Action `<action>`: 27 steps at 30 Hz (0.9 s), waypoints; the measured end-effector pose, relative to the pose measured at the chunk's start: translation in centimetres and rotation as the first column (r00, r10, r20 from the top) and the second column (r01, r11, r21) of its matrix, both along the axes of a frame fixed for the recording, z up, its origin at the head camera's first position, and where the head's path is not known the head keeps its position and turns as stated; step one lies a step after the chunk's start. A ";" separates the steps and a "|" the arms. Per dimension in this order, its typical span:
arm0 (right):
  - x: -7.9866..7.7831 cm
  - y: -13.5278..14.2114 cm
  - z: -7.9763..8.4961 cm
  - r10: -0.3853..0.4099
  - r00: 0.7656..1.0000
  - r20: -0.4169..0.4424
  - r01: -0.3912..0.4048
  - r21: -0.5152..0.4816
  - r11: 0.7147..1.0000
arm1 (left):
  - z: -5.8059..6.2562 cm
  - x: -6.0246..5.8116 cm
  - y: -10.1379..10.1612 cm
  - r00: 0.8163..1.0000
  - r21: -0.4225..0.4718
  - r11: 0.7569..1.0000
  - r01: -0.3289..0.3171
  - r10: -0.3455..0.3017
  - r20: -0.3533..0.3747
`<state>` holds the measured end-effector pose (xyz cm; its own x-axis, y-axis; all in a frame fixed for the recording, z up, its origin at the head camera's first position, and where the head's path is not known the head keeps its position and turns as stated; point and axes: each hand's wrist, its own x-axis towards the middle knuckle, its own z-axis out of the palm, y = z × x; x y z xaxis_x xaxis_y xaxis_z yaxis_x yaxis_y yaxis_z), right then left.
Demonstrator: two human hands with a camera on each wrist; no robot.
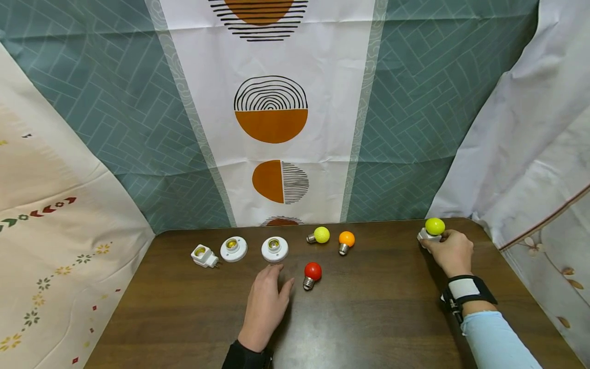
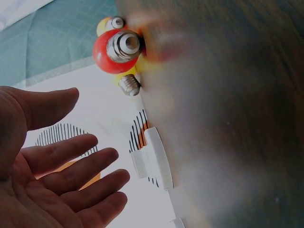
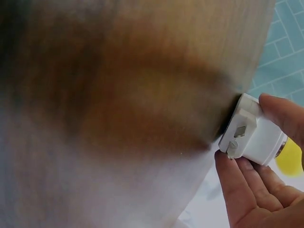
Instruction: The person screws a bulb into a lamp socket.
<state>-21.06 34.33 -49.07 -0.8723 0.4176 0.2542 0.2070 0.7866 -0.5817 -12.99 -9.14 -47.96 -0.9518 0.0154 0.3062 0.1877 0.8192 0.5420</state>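
At the far right of the table, my right hand [image 1: 451,252] grips a white plug-in lamp socket [image 3: 249,133] between thumb and fingers. A yellow-green bulb [image 1: 435,226] sits in that socket; in the right wrist view its two plug prongs face the camera. My left hand [image 1: 267,306] hovers over the middle of the table with nothing in it, fingers spread loosely in the left wrist view. Nearest to it are a round white lamp holder [image 1: 274,249] just beyond the fingertips and a red bulb [image 1: 313,271] to the right, lying on its side.
Left of the round holder stand another round lamp holder [image 1: 233,249] and a white plug-in socket [image 1: 204,255]. A yellow bulb [image 1: 321,234] and an orange bulb [image 1: 346,240] lie toward the back. Hanging cloth [image 1: 295,133] borders the brown table [image 1: 369,318] behind and at both sides.
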 end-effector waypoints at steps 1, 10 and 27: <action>0.0 0.0 0.0 -0.002 1.000 0.000 0.002 0.000 1.000 | 0.0 0.0 0.0 1.000 -0.001 1.000 0.002 -0.002 0.004; 0.0 0.1 -0.4 -0.014 1.000 0.010 0.014 0.000 1.000 | 0.2 0.2 0.0 0.998 0.006 1.000 -0.002 0.002 0.062; 1.1 -2.7 4.8 0.052 0.996 -0.076 -0.049 0.029 0.998 | 0.1 0.1 -0.3 1.000 0.000 1.000 0.000 0.000 0.006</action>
